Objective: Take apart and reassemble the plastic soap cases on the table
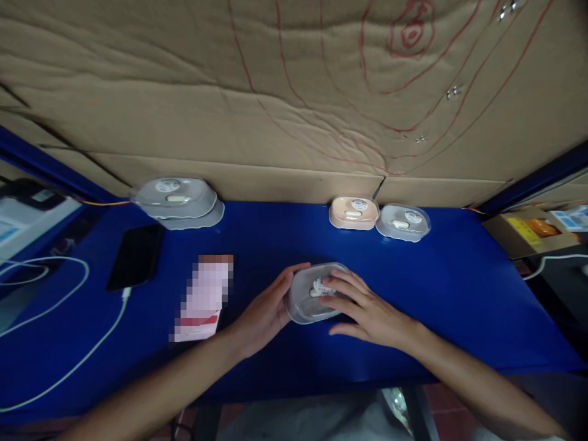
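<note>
A small grey plastic box (303, 303) with a clear lid and a round label is between my hands, near the front of the blue table. My left hand (266, 312) grips its left side, with the thumb along the far edge and the other fingers partly hidden. Over the lid lies my right hand (367, 306), its fingers spread; the fingertips touch the lid and cover part of the label. A white oblong tab shows beside those fingertips.
A peach box (353, 213) and another grey box (403, 222) stand at the back right. Stacked grey boxes (181, 202) sit at the back left. A black phone (136, 256) with a white cable and a blurred-out pink item (206, 297) lie left. Behind rises a cardboard panel (184, 116).
</note>
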`<state>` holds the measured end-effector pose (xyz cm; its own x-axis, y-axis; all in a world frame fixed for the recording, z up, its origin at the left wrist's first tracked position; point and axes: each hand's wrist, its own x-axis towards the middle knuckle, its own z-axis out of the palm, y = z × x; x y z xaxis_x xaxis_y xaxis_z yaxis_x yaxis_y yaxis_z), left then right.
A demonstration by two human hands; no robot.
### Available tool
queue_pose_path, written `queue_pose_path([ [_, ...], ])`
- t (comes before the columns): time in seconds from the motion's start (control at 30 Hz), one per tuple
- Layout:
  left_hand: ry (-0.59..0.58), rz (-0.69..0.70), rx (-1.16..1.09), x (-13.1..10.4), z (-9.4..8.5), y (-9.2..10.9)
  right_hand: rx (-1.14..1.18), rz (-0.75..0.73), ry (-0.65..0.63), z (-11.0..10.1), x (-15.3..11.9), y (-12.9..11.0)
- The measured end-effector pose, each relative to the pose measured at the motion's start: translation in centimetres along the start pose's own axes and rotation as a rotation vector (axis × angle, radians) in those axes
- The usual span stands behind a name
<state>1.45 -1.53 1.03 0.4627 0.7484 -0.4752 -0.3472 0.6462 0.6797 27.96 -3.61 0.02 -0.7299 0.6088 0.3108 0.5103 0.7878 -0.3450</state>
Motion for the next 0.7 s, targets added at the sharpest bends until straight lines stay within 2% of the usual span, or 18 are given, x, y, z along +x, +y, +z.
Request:
queue_pose_path([
  [0.07, 0.003, 0.035, 0.131, 0.0, -0.1, -0.1, -0.011, -0.01, 0.045, 0.0, -0.1, 0.0],
  [0.1, 0.022, 0.103, 0.244, 0.0, -0.2, -0.1, -0.022, -0.016, 0.051, -0.1, -0.3, 0.0],
  [0.17, 0.075, 0.329, 0.538, -0.1, -0.4, 0.1, -0.058, -0.011, 0.024, -0.7, -1.1, 0.1],
  [0.23, 0.081, 0.542, 0.833, 0.0, -0.2, 0.7, -0.101, 0.033, -0.022, -1.5, -2.9, 0.3],
  [0.3, -0.001, 0.632, 1.057, 0.8, 0.5, 1.5, -0.134, 0.123, -0.022, -2.4, -5.6, 0.8],
  [0.37, -0.11, 0.682, 1.21, 2.8, 1.9, 2.5, -0.178, 0.258, 0.039, -3.3, -9.1, 1.9],
  [0.47, -0.202, 0.823, 1.336, 8.1, 4.6, 4.1, -0.353, 0.517, 0.192, -4.9, -15.4, 4.8],
  [0.57, -0.178, 0.845, 1.347, 13.4, 6.5, 5.4, -0.513, 0.723, 0.306, -7.2, -21.0, 8.9],
  [0.63, -0.149, 0.815, 1.357, 15.1, 6.7, 6.0, -0.554, 0.805, 0.379, -9.0, -23.6, 11.9],
  [0.7, -0.127, 0.788, 1.37, 14.7, 5.8, 5.9, -0.544, 0.799, 0.422, -10.6, -24.6, 14.6],
])
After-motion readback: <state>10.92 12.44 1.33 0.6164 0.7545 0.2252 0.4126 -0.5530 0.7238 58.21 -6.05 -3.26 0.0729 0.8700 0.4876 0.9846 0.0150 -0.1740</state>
